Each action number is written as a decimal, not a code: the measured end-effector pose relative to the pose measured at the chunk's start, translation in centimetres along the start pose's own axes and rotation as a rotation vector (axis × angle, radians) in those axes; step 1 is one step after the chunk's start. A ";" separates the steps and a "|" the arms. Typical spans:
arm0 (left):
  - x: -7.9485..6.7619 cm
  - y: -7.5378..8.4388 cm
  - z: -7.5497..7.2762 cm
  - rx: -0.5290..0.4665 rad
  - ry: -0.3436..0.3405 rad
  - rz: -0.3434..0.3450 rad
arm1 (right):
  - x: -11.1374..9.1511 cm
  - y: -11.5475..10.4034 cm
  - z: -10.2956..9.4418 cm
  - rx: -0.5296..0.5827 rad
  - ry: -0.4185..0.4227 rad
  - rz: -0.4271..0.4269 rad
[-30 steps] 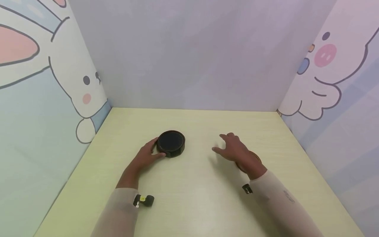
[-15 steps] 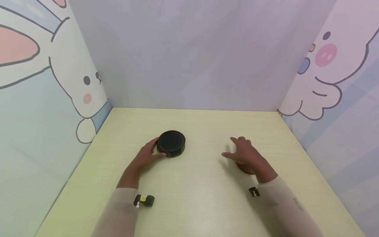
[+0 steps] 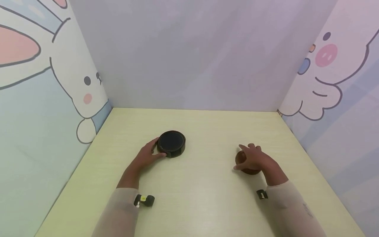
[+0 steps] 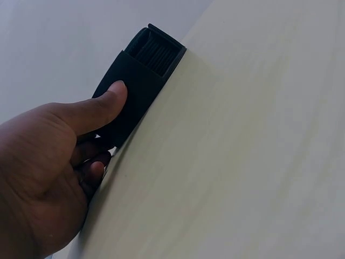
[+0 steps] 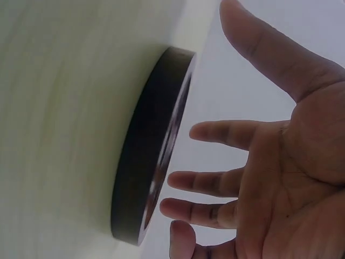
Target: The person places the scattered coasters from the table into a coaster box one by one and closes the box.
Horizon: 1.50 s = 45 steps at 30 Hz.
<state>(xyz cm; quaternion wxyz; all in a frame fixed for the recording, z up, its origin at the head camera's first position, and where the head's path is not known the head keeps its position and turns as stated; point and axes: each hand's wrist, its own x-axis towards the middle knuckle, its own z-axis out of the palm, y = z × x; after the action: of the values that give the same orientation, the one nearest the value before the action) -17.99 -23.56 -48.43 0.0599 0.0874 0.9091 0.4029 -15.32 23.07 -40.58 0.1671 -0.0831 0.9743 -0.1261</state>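
Note:
A round black coaster holder (image 3: 171,141) sits on the table left of centre. In the left wrist view, a gap in its wall shows thin layers stacked inside. My left hand (image 3: 145,156) grips its near-left side, thumb (image 4: 110,105) against the wall and fingers curled behind. To the right lies a shallow round brown dish (image 3: 240,158) with a dark outer wall and a glossy inside. My right hand (image 3: 253,158) hovers over the dish, thumb and fingers spread. In the right wrist view, the fingertips are apart from the dish's rim (image 5: 178,108).
The pale wood table (image 3: 198,197) is bounded by a grey back wall (image 3: 189,56) and cartoon-printed side walls (image 3: 334,82). A small black camera (image 3: 146,200) is strapped to the left wrist, and another camera (image 3: 262,194) to the right.
My right hand has moved rightward and toward me, down over the brown dish, uncovering its left edge. My left hand and the coaster holder have stayed in place.

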 end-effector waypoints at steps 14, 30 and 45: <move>-0.4 0.2 0.0 0.001 -0.002 -0.011 | -0.3 1.1 0.3 -0.045 -0.045 -0.008; -0.3 0.0 0.0 0.002 -0.003 -0.011 | -0.3 1.6 0.3 -0.008 -0.050 -0.019; -0.2 -0.1 0.1 -0.011 0.000 0.007 | -0.1 2.2 0.3 0.022 -0.057 -0.027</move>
<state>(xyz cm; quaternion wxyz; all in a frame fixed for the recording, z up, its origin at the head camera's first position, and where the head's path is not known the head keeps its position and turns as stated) -17.75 -23.58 -48.58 0.0588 0.0901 0.9066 0.4080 -15.36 25.17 -41.38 0.1939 -0.0977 0.9666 -0.1364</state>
